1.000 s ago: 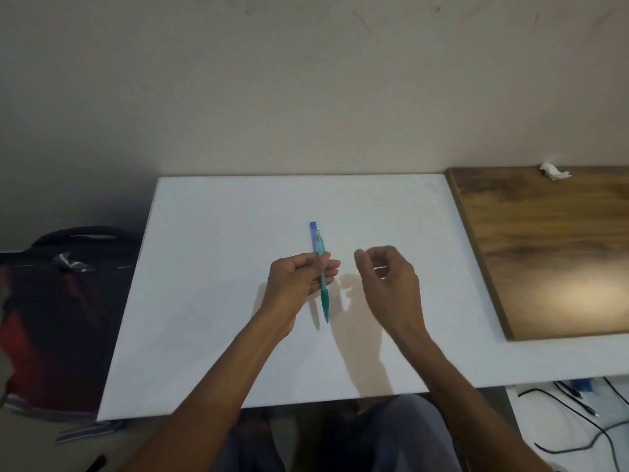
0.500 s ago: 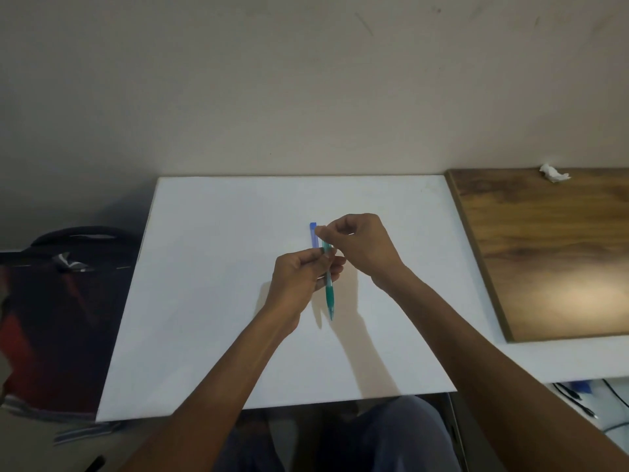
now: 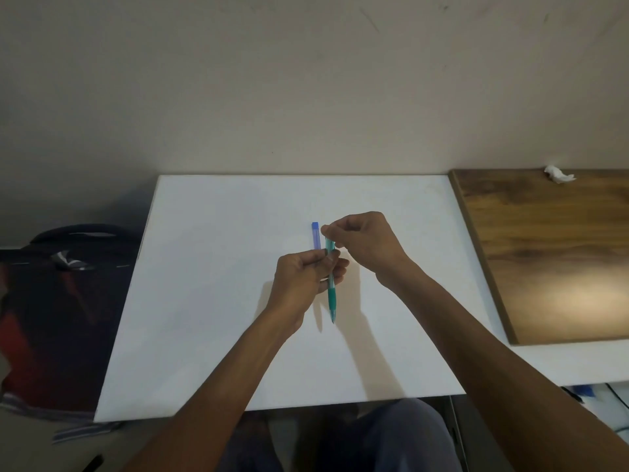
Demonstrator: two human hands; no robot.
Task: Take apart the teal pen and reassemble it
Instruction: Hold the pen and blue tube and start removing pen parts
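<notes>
A white table stands against a plain beige wall, a wooden board with crumpled paper at its right. Above it, left hand fingers grip the teal pen upright; right hand fingers pinch its top. A blue piece shows just beside.

Person, head view, seated at the white board.
- Left hand: bare; no ring, watch or band visible.
- Right hand: bare; likewise unadorned.
- Forearms: both bare along their whole visible length; no sleeve or cuff in view, upper arms out of frame.
- Legs: blue-grey trousers, plain cloth, visible below the board's near edge; dim light, weave and seams not discernible.
</notes>
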